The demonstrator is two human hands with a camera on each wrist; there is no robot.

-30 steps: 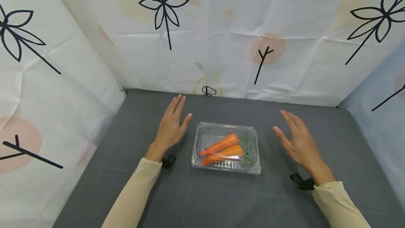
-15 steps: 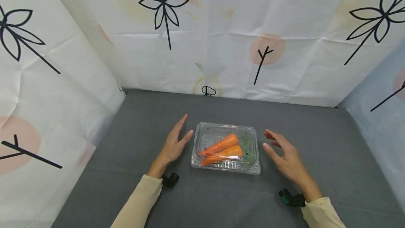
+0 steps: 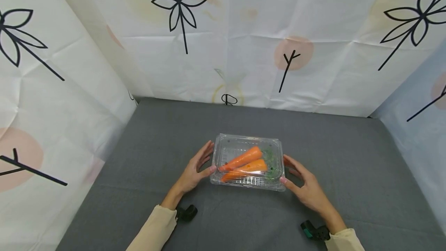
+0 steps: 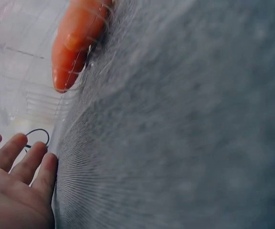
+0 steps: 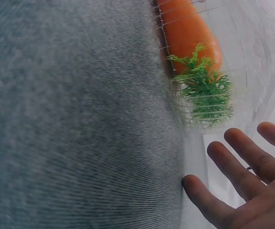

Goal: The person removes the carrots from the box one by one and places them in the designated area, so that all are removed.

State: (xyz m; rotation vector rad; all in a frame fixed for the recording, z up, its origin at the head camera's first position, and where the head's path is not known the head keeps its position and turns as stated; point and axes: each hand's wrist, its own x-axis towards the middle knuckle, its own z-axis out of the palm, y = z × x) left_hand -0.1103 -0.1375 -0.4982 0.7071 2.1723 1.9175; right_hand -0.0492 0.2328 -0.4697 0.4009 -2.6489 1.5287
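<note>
In the head view, a clear plastic clamshell container (image 3: 225, 147) lies lid-down-closed on the grey table, holding two orange carrots (image 3: 242, 159) with green tops (image 3: 273, 162) toward its right end. My left hand (image 3: 191, 174) is at the container's left side, its thumb tip overlapping the lower left corner. At the opposite end, my right hand (image 3: 309, 189) has thumb and fingertips right at the right side. Both wrist views show extended, spread fingers: the left hand (image 4: 20, 191) below a carrot tip (image 4: 70, 52), the right hand (image 5: 252, 183) near the leafy green top (image 5: 206, 98).
The grey cloth-covered table (image 3: 223, 220) surrounds the container on all sides. White printed fabric (image 3: 244, 73) walls the back, left and right. A dark wrist camera (image 3: 187, 213) sits under the left wrist, another camera (image 3: 314, 231) at the right.
Both hands have come down and inward from wide of the container to its left and right sides. The container and carrots have stayed in place.
</note>
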